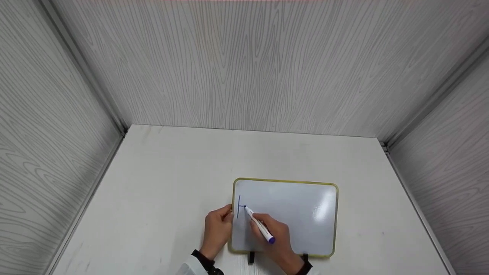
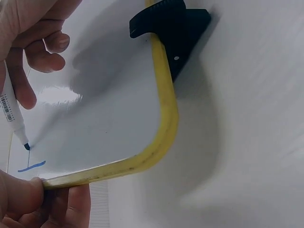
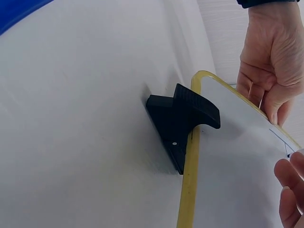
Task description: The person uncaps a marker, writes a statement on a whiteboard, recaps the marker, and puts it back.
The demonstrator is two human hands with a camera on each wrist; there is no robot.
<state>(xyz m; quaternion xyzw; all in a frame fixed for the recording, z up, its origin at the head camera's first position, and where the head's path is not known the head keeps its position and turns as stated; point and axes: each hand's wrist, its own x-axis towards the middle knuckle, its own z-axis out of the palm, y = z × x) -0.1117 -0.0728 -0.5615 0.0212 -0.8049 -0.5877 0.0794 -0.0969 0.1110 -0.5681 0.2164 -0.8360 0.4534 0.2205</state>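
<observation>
A whiteboard [image 1: 284, 198] with a yellow frame leans on black stands, one stand [image 2: 173, 33] large in the left wrist view. My left hand [image 1: 218, 228] grips its left edge, thumb on the front and fingers behind, as the left wrist view shows. In my right hand [image 1: 276, 235] is a white marker [image 1: 260, 226] with a purple-blue end, its tip on the board. Blue lines [image 1: 239, 206] near the left edge form a long upright stroke and a short bar running right from its middle to the tip.
The whiteboard stands on a white table [image 1: 172, 172]. Grey wood-grain panels rise behind it [image 1: 244, 68] and on both sides. Another black stand [image 3: 178, 118] clasps the lower edge in the right wrist view. A blue curved edge [image 3: 21, 12] shows at that view's corner.
</observation>
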